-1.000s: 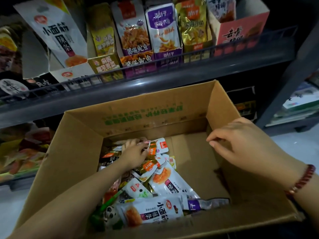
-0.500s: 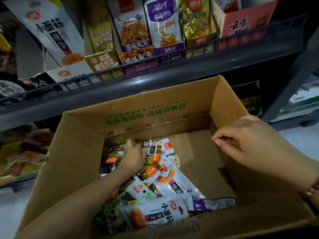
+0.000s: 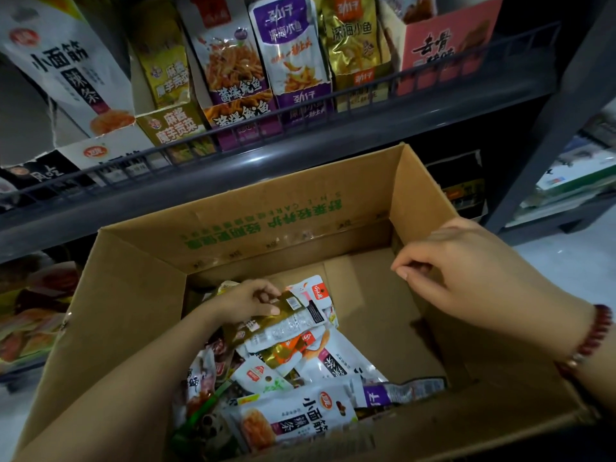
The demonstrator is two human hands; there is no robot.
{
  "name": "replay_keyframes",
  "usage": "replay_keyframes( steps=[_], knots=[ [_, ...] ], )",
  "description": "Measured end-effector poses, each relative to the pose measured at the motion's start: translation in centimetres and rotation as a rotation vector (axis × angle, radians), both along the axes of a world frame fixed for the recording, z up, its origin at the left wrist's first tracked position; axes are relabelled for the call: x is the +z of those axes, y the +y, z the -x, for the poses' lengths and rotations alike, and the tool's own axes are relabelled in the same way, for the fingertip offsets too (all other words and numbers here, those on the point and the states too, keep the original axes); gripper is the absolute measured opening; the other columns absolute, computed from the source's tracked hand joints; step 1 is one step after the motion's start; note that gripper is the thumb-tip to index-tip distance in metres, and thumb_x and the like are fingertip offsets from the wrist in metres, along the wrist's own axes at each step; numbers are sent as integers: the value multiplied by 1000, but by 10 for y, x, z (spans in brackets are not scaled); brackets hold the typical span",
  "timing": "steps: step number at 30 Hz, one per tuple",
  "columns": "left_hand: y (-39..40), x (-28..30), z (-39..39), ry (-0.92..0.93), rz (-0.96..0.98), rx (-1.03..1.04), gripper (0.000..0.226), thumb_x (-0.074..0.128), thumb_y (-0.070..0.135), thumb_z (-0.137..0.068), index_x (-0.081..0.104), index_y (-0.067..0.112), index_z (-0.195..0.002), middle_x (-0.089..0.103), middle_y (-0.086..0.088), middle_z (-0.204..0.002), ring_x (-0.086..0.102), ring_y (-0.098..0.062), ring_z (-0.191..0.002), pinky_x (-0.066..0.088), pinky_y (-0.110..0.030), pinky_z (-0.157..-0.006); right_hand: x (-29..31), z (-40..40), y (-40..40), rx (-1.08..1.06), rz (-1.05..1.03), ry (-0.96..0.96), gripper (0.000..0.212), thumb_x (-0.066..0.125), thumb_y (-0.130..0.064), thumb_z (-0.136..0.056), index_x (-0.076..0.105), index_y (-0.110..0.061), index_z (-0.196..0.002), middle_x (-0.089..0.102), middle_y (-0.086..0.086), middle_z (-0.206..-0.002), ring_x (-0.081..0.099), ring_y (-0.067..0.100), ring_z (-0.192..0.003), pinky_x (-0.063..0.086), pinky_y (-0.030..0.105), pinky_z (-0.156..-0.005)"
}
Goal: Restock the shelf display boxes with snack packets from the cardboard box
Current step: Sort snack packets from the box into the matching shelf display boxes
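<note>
Left hand point(image 3: 248, 303) is down inside the cardboard box point(image 3: 133, 295), fingers and thumb curled round the edge of a gold snack packet point(image 3: 286, 310), which it grips with the printed back face up. The packet lies tilted on top of the loose packet pile point(image 3: 300, 371), which fills the box floor below and to the near side of that hand. A large white packet point(image 3: 293, 425) lies at the near end of the pile, and a purple-ended packet point(image 3: 396, 393) lies just right of it.

Right hand point(image 3: 466, 271) rests at the box's right wall, fingers bent inward with the tips together above the bare box floor. Whether it pinches the cardboard edge cannot be told. A red bead bracelet point(image 3: 590, 341) sits on that wrist.

Beyond both hands, a dark metal shelf point(image 3: 300, 155) with a wire front rail carries the display boxes: a white one point(image 3: 66, 71) at far left, then yellow point(image 3: 166, 95), an orange-and-purple one point(image 3: 233, 78), purple point(image 3: 293, 61), gold point(image 3: 353, 45) and pink point(image 3: 446, 38) at far right.
</note>
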State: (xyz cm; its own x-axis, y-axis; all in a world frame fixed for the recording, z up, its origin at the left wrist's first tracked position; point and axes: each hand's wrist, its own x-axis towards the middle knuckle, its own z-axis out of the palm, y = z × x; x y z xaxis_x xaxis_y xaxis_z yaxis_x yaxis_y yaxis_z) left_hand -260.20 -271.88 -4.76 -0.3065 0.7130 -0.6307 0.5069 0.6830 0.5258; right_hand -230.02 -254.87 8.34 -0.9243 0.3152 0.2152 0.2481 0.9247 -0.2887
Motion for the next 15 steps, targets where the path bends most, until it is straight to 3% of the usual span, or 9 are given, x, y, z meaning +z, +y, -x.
replay_keyframes(
  steps=[3, 6, 9, 11, 13, 15],
  knots=[
    [4, 2, 1, 32, 108, -120, 70, 71, 42, -82, 41, 26, -143, 36, 4, -143, 38, -16, -131, 33, -31, -110, -1, 0, 1, -4, -2, 1, 10, 60, -23, -81, 69, -26, -78, 57, -20, -60, 55, 3, -56, 29, 21, -79],
    [10, 7, -4, 15, 220, -195, 93, 75, 52, -70, 32, 28, -149, 24, 4, -156, 29, -22, -142, 29, -35, -115, -1, -1, 0, 1, -3, 6, 8, 64, -21, -81, 69, -26, -78, 58, -19, -60, 55, 2, -56, 30, 22, -80],
    [16, 8, -10, 117, 311, -328, 93, 79, 45, -75, 28, 28, -150, 20, 2, -158, 25, -24, -144, 28, -37, -116, -1, -1, 0, 3, -6, 18, 8, 63, -21, -80, 69, -25, -77, 58, -19, -59, 55, 3, -55, 30, 23, -79],
    [19, 12, -15, 224, 305, -409, 90, 82, 46, -71, 35, 27, -146, 27, 1, -152, 27, -25, -140, 31, -35, -112, 0, -1, -1, -4, 3, -2, 13, 57, -25, -81, 69, -26, -78, 58, -19, -59, 54, 3, -56, 23, 18, -78],
    [21, 15, -18, 288, 260, -437, 73, 84, 47, -66, 48, 27, -127, 39, 1, -136, 35, -23, -129, 37, -33, -98, 0, -1, 0, -7, 8, -18, 16, 53, -27, -82, 69, -27, -78, 58, -18, -59, 54, 3, -56, 20, 16, -76],
    [21, 15, -20, 310, 246, -446, 62, 86, 46, -64, 47, 25, -108, 44, 2, -120, 41, -19, -113, 40, -31, -82, 0, -1, 0, -5, 11, -25, 14, 56, -25, -83, 69, -26, -78, 58, -17, -58, 54, 4, -56, 18, 15, -74]
  ],
)
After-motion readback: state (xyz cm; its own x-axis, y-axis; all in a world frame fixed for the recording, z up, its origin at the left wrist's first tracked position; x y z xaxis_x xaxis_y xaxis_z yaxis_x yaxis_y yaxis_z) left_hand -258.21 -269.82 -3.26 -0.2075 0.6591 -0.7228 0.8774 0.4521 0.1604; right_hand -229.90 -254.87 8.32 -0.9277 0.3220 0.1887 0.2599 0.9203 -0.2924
